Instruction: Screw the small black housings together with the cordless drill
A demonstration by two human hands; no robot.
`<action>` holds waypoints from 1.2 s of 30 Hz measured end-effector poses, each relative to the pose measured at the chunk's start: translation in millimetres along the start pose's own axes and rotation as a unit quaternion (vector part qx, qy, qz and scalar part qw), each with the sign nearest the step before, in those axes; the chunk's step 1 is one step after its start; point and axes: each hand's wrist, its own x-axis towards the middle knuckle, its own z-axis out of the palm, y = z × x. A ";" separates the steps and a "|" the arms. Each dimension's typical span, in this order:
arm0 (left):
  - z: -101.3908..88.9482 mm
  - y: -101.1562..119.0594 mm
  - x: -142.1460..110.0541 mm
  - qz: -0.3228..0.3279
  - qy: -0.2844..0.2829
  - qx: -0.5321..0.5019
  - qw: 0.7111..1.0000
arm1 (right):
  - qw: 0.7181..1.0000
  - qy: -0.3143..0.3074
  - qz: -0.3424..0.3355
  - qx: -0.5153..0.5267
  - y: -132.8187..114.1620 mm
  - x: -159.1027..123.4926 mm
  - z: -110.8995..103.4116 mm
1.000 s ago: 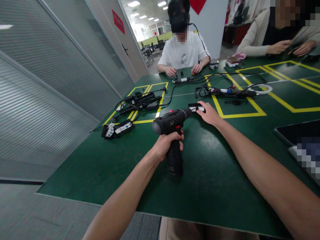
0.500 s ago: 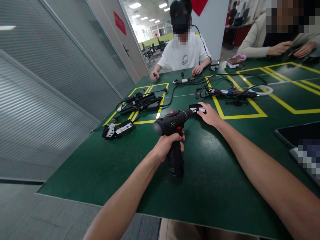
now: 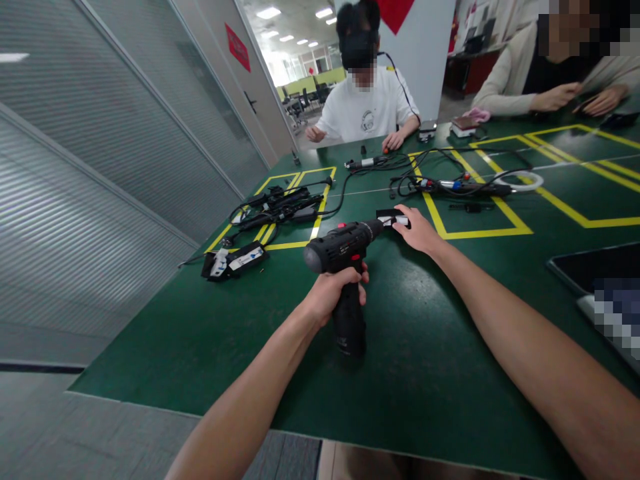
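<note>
My left hand [image 3: 337,293] is wrapped round the grip of a black cordless drill [image 3: 345,247] with red buttons. The drill's base is low over the table, and its chuck points away from me toward a small black box with a white label [image 3: 393,218]. My right hand [image 3: 415,230] grips that box at its right end, fingers behind and thumb on the near side. The drill's tip meets the near face of the box; whether the bit touches it I cannot tell. Left of the drill lie two black adapter-like pieces with white labels [image 3: 235,260].
The green table [image 3: 210,353] bears yellow tape rectangles. A heap of black cables [image 3: 285,207] lies at left, more cables and a dark tool [image 3: 460,187] at right. A tablet [image 3: 600,267] sits at the right edge. Two people sit across, one in a white shirt [image 3: 367,110].
My hands, the drill and the box hold nearly the same place. Across the table, the white-shirted person's hand has lifted off the table, leaving a small upright object there.
</note>
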 end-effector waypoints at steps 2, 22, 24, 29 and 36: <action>-0.2 0.0 -0.2 0.004 -0.002 0.002 1.000 | 1.000 0.001 -0.003 0.000 0.3 0.0 0.1; -0.1 -0.5 0.8 -0.004 0.009 -0.007 1.000 | 1.000 -0.002 -0.001 -0.006 -1.8 -1.7 -2.1; 0.1 -0.5 0.9 -0.010 0.014 -0.008 1.000 | 1.000 -0.001 -0.002 -0.004 -1.6 -1.6 -1.8; 0.0 -0.1 0.6 -0.006 0.008 -0.008 1.000 | 1.000 -0.001 -0.001 -0.004 1.1 -0.3 -0.1; -0.6 -1.1 0.1 0.006 0.001 0.000 1.000 | 1.000 -0.003 0.000 -0.006 0.9 -0.5 -0.5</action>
